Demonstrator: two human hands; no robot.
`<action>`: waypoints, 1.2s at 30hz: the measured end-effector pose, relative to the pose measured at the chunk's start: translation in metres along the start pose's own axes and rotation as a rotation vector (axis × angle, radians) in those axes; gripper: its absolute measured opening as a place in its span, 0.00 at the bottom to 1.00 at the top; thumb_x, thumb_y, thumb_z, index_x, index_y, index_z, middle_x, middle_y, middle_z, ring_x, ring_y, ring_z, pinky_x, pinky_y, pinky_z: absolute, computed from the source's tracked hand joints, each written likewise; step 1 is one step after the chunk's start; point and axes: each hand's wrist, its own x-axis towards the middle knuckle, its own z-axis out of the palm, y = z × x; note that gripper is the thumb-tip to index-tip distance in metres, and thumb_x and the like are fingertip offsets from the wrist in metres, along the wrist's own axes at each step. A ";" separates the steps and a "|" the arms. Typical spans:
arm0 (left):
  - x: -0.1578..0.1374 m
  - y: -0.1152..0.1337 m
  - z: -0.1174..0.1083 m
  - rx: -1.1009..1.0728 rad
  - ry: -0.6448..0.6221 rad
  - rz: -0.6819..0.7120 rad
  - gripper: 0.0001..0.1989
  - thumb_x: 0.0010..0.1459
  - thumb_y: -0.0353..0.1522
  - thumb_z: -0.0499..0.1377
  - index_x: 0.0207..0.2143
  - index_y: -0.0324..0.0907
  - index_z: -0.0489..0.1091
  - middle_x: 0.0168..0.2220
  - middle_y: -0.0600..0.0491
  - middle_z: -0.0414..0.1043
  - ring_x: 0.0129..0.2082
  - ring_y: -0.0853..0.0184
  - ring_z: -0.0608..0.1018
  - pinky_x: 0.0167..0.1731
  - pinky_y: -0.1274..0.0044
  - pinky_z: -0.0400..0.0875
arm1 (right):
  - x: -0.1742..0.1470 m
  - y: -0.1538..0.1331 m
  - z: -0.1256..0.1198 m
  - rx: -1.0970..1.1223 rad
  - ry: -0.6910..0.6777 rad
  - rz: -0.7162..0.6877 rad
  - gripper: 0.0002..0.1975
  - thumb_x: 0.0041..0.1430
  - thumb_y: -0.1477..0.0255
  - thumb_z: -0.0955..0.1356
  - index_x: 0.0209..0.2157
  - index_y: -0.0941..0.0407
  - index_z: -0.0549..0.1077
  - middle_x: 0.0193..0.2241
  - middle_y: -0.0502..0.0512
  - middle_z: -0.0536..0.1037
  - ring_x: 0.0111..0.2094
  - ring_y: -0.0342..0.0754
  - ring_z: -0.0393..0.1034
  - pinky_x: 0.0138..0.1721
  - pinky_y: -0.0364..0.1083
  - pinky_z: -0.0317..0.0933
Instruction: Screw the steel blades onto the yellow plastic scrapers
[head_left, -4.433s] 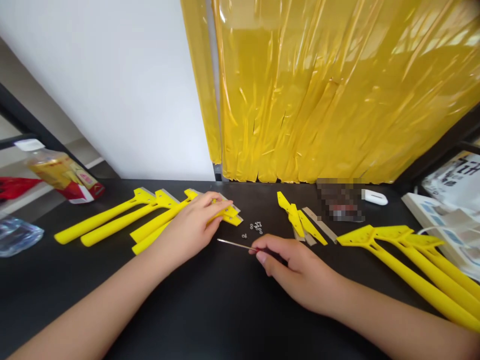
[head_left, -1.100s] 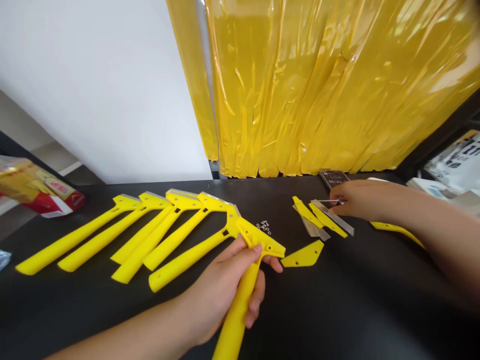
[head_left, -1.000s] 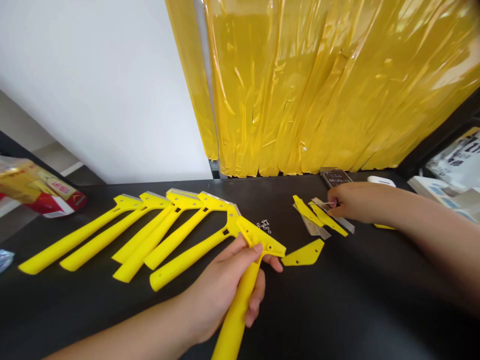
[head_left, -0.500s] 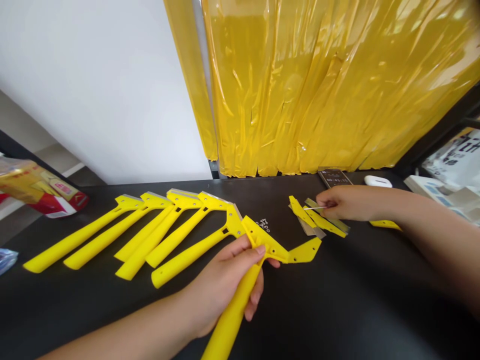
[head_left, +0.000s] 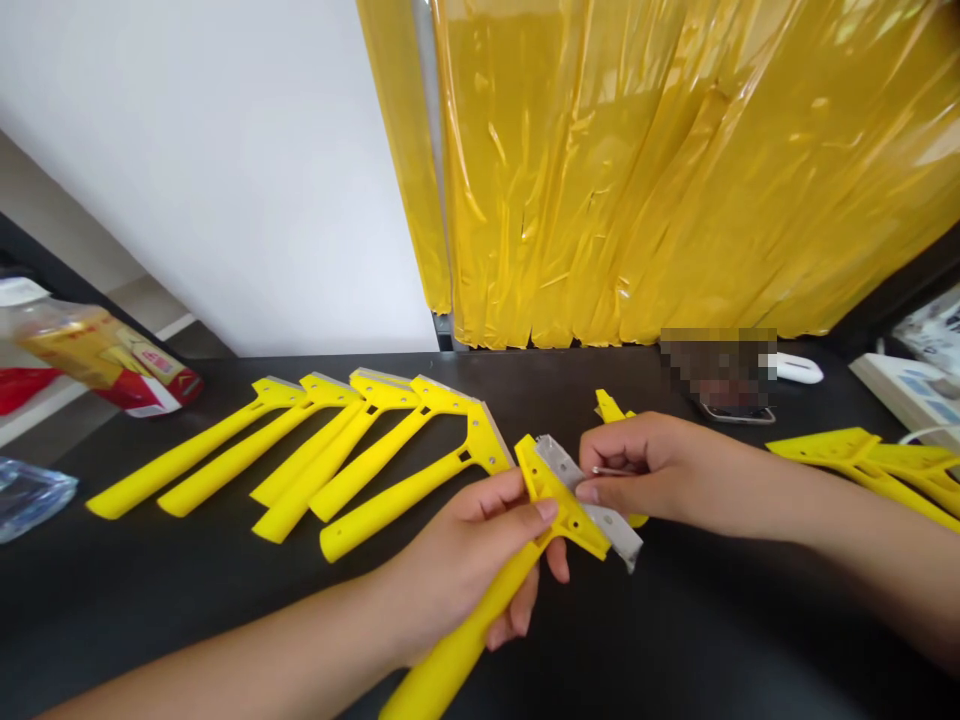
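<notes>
My left hand (head_left: 472,550) is closed around the neck of a yellow scraper (head_left: 465,620), its thumb on the head and the handle slanting toward me. Over the far edge of that head lies a grey metal blade (head_left: 615,532) with holes, pinched by my right hand (head_left: 645,468). A thin metal rod (head_left: 606,471) also sticks out from the right fingers; its other end is hidden in the hand. Yellow plastic pieces (head_left: 611,405) lie beyond and partly under the right hand.
Several yellow scrapers with blades (head_left: 394,520) lie in a row on the black table (head_left: 247,640) at left. More yellow scrapers (head_left: 840,450) lie at right. A bottle (head_left: 112,350), a clear plastic package (head_left: 34,495), a phone (head_left: 739,412) and a white case (head_left: 796,368) are around.
My right hand has come from the pile of yellow pieces and blades to the scraper head, bringing the grey blade. My left hand keeps its hold. The view has shifted slightly.
</notes>
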 end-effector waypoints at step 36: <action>-0.001 0.001 0.000 0.029 0.013 -0.076 0.25 0.69 0.53 0.58 0.33 0.41 0.70 0.21 0.58 0.68 0.11 0.72 0.68 0.07 0.83 0.66 | -0.007 0.007 -0.020 -0.673 0.055 0.126 0.14 0.66 0.55 0.70 0.34 0.51 0.74 0.31 0.49 0.75 0.31 0.48 0.67 0.30 0.45 0.54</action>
